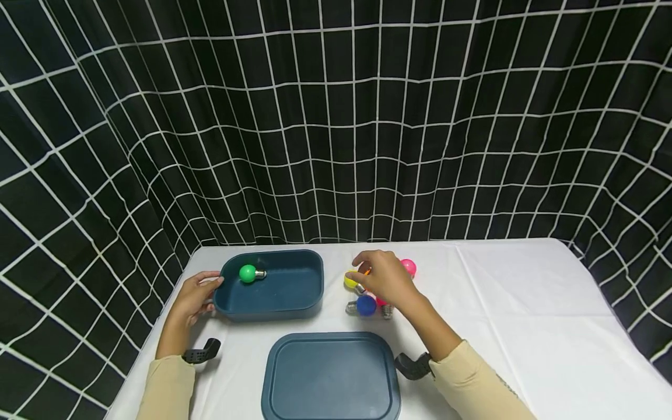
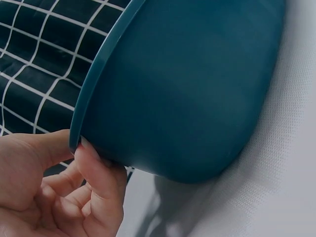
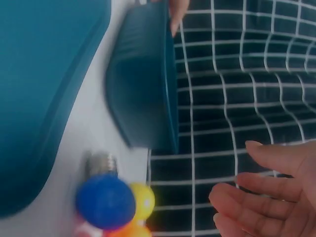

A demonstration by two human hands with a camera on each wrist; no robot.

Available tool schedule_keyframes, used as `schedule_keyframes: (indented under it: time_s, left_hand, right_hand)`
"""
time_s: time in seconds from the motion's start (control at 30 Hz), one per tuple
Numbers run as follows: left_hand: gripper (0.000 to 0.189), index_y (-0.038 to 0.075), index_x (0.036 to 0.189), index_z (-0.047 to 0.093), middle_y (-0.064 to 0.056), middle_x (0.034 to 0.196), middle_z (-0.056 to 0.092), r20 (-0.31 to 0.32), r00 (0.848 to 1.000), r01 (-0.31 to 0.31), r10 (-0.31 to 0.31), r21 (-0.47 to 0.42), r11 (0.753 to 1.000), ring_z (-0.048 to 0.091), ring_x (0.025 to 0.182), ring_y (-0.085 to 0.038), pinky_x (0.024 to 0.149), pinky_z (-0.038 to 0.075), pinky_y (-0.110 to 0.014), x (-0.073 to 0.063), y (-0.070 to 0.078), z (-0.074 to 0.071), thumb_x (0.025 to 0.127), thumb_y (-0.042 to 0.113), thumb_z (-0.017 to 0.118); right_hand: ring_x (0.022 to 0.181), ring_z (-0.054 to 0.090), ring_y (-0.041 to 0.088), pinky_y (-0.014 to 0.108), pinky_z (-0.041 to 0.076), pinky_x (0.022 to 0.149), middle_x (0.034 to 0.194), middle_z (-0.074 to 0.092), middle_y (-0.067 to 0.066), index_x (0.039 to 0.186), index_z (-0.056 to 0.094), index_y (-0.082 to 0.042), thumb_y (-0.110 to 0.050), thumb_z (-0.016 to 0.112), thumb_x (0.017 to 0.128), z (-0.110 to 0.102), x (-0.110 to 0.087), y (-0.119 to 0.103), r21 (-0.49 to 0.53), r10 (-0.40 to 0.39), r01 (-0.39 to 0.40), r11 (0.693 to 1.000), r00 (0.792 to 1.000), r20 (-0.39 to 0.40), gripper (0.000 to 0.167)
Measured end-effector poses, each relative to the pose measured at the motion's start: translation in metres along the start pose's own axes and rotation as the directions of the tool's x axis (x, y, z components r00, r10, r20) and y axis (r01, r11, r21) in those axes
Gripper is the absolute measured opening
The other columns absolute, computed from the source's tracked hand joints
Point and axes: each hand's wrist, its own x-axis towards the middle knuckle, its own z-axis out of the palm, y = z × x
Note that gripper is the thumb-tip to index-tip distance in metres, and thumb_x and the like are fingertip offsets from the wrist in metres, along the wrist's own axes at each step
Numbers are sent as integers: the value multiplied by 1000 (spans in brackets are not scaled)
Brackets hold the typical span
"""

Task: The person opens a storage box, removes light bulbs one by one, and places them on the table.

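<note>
My left hand (image 1: 190, 297) pinches the rim of a dark teal plastic container (image 1: 291, 286) at its left end; the left wrist view shows the thumb and a finger gripping the rim. Inside the container lies a green light bulb (image 1: 248, 273). Over a small cluster of bulbs hovers my right hand (image 1: 389, 277), its fingers loosely bent and nothing in them in the right wrist view. A blue bulb (image 1: 366, 305), a yellow bulb (image 1: 350, 280) and a pink bulb (image 1: 408, 267) lie around it. An orange bulb (image 3: 129, 231) and a red-pink one are partly hidden.
A flat teal lid (image 1: 331, 376) lies on the white tablecloth (image 1: 525, 326) in front of the container. Behind and to the left hangs a black curtain (image 1: 336, 134) with a white grid.
</note>
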Motion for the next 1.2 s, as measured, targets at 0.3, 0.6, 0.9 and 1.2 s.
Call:
schedule_keyframes:
  time_s: [0.3, 0.6, 0.9, 1.2]
  left_hand:
    - [47, -3, 142, 45, 3, 85, 67, 2, 1000, -5, 5, -4, 1000, 58, 59, -4, 47, 49, -18, -1, 1, -1, 103, 19, 61]
    - [48, -4, 143, 44, 2, 81, 65, 13, 1000, 4, -4, -24, 1000, 57, 58, -6, 46, 49, -20, 6, -3, -2, 103, 16, 61]
    - [46, -2, 141, 47, 1, 82, 66, 8, 1000, 0, 0, -2, 1000, 57, 58, -5, 45, 48, -18, 2, -1, -3, 103, 19, 62]
    - [47, -4, 141, 46, 3, 82, 65, 31, 999, -17, 18, -17, 1000, 56, 57, -5, 45, 49, -18, 1, 1, -5, 103, 18, 62]
  right_hand:
    - [81, 70, 21, 37, 55, 67, 88, 75, 8, 106, 75, -3, -23, 81, 88, 19, 25, -32, -19, -81, 82, 996, 996, 20, 27]
    - [82, 70, 21, 37, 56, 69, 88, 75, 5, 107, 75, -4, -23, 81, 88, 40, 44, -50, -56, -116, 120, 991, 991, 74, 27]
    - [83, 68, 18, 34, 56, 72, 91, 74, 5, 113, 75, -5, -25, 81, 88, 64, 64, -68, -99, -124, 139, 985, 982, 143, 33]
    - [94, 68, 18, 34, 57, 78, 104, 74, 8, 120, 72, -5, -30, 80, 89, 89, 80, -83, -112, -152, 181, 977, 962, 229, 40]
